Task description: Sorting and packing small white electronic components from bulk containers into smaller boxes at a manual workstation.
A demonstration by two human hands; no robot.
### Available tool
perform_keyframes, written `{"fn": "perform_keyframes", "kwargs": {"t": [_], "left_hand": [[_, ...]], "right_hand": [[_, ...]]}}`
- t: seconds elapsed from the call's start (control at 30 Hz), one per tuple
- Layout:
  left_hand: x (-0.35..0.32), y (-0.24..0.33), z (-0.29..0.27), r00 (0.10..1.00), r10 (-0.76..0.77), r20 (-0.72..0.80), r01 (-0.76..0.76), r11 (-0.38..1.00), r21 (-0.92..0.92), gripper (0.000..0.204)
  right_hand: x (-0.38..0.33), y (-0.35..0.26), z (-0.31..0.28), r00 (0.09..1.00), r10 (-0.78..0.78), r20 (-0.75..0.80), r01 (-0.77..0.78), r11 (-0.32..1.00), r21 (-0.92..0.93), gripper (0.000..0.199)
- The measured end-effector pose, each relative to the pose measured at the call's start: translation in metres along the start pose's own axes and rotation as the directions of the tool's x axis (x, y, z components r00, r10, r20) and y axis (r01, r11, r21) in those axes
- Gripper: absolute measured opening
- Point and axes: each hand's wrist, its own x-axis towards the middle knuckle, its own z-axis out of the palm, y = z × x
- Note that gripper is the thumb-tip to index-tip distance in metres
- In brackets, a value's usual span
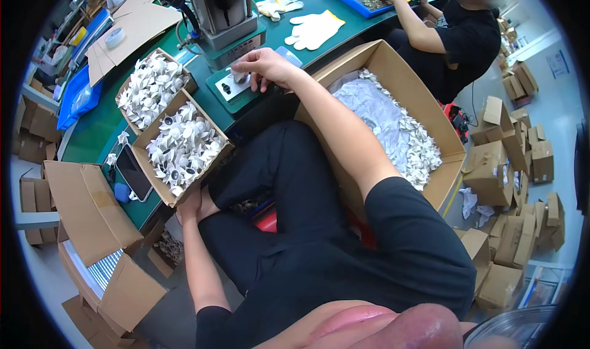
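Right hand sat toward 11–12 o'clock, over the small fixture plate at the foot of the press. Thumb and fingers curled inward, seemingly pinching a small white piece; the fingers partly covered it, so exact grip and contact with the plate couldn't be told. Left hand was low at 8 o'clock, by the near corner of the near box; its fingers were mostly hidden, so couldn't tell spread or pressed together.

Near box at 9 o'clock was piled with white finned parts, some showing dark round centres. Far box at 10 o'clock adjoined it, also heaped with white parts. Large carton at 2–3 o'clock, beside the right forearm, held more white pieces, partly under a clear plastic bag.

Others: white glove at 12 o'clock on the green table; dark-screened tablet at 9, just beside near box; tape roll at 10, on flat cardboard. Co-worker at 2 o'clock, one hand at a blue tray.
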Motion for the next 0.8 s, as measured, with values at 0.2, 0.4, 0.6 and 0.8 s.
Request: {"fn": "perform_keyframes", "kwargs": {"t": [0.2, 0.4, 0.6, 0.8], "left_hand": [[-0.005, -0.026, 0.008, 0.996, -0.004, -0.087, 0.011, 0.996, 0.084, 0.053], [0.007, -0.003, 0.004, 0.984, 0.084, -0.155, -0.072, 0.994, 0.081, 0.05], [0.006, -0.027, 0.012, 0.958, 0.222, -0.182, -0.211, 0.974, 0.079, 0.053], [0.012, -0.024, 0.013, 0.944, 0.295, -0.15, -0.278, 0.953, 0.122, 0.058]], "right_hand": [[0.005, -0.001, -0.007, 0.991, 0.001, 0.132, -0.008, 0.999, 0.051, 0.041], [0.002, -0.002, -0.016, 1.0, 0.003, 0.029, 0.001, 0.991, -0.134, 0.048], [0.013, 0.004, -0.019, 0.99, 0.027, 0.136, -0.014, 0.995, -0.095, 0.045], [0.001, -0.023, 0.001, 0.976, 0.215, -0.028, -0.217, 0.973, -0.085, 0.039]]}}
